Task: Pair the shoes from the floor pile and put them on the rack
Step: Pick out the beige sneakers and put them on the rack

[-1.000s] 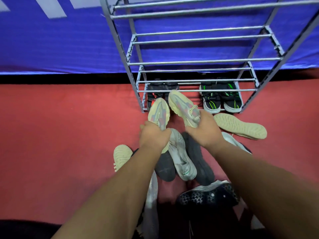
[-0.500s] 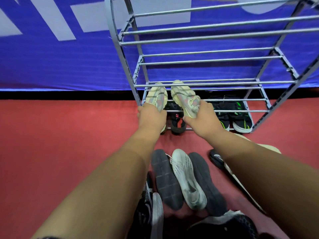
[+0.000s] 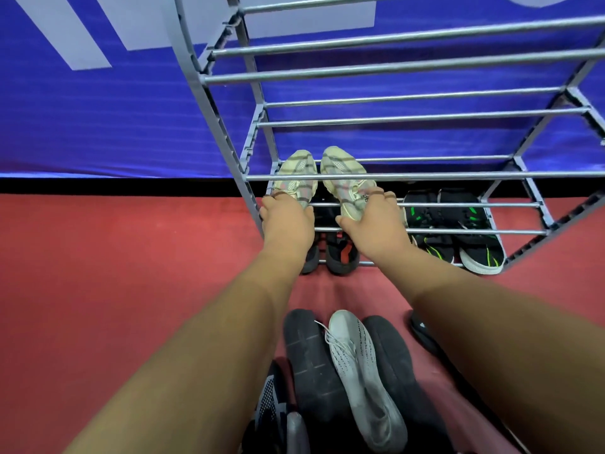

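My left hand (image 3: 288,221) grips the heel of one pale cream sneaker (image 3: 294,178), and my right hand (image 3: 373,221) grips the heel of its match (image 3: 347,178). Both sneakers point toes-first into the left end of a low shelf of the grey metal rack (image 3: 425,175), side by side, resting on its bars. Under them on the bottom shelf sits a black pair with red lining (image 3: 340,253). A black pair with green stripes (image 3: 458,234) fills the right of that bottom shelf. On the floor between my forearms lie a white knit sneaker (image 3: 360,365) and two dark upturned shoes (image 3: 307,358).
The rack stands on a red floor (image 3: 131,263) against a blue banner wall (image 3: 98,119); its upper shelves hold nothing. A black-and-white mesh shoe (image 3: 271,411) lies at the bottom edge, and another dark shoe (image 3: 422,332) peeks out beside my right forearm.
Both hands carried the cream pair up from the floor pile and forward into the rack, from in front of the bottom shelf onto the shelf above it. My view moved closer to the rack.
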